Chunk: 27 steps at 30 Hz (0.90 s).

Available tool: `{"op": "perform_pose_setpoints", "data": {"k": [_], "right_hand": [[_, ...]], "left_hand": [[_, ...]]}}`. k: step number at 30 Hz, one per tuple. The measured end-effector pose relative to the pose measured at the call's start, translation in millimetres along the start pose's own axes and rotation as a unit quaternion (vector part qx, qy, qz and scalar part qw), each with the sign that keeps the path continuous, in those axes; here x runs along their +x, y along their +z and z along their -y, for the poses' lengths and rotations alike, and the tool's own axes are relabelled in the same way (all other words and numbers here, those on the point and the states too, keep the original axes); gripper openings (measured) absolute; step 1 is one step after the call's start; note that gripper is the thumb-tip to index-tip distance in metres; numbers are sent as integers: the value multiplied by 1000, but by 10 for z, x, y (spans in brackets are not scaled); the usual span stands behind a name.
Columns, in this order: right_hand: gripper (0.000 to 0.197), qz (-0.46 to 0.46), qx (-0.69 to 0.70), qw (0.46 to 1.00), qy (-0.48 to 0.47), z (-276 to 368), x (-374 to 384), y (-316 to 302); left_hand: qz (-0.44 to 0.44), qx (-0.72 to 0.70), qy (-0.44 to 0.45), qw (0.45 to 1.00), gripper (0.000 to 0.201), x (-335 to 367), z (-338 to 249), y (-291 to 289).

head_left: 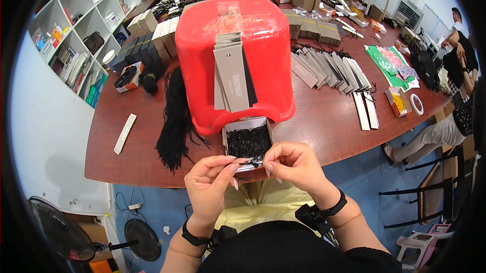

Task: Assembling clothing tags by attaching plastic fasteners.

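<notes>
Here, a small dark string loop (251, 161), thin and short, in both hands' (212, 179) (293, 164) pinching grip.

Small item (251, 160) between fingertips, unidentifiable.

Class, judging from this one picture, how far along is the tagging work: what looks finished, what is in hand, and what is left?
Done: rows of grey tags lie fanned out on the table, though whether they are finished is unclear. In hand: the left hand and right hand pinch a small dark piece together above the box of black strings. Left: a stack of tags on the red stool, and a bundle of black cords.
</notes>
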State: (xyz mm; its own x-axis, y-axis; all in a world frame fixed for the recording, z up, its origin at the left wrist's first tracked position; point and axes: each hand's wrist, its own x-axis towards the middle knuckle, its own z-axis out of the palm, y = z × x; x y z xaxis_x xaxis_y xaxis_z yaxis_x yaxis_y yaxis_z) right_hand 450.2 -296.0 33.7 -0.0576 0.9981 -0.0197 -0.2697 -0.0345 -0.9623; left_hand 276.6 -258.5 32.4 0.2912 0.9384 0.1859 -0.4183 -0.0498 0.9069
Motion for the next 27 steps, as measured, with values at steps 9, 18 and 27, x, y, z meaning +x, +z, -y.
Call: {"op": "perform_pose_setpoints", "data": {"k": [9,18,27], "right_hand": [[6,3,18,1000,0,4,-9,13],[6,14,44,999,12,1,16,1],[8,46,105,989,92,21,45,-67]], "left_hand": [[-20,-63,-59,996,12,20,8,-18],[26,-54,-136,989,22,52,6,4],[151,-8,-181,972,30,81,-40,-8]]}}
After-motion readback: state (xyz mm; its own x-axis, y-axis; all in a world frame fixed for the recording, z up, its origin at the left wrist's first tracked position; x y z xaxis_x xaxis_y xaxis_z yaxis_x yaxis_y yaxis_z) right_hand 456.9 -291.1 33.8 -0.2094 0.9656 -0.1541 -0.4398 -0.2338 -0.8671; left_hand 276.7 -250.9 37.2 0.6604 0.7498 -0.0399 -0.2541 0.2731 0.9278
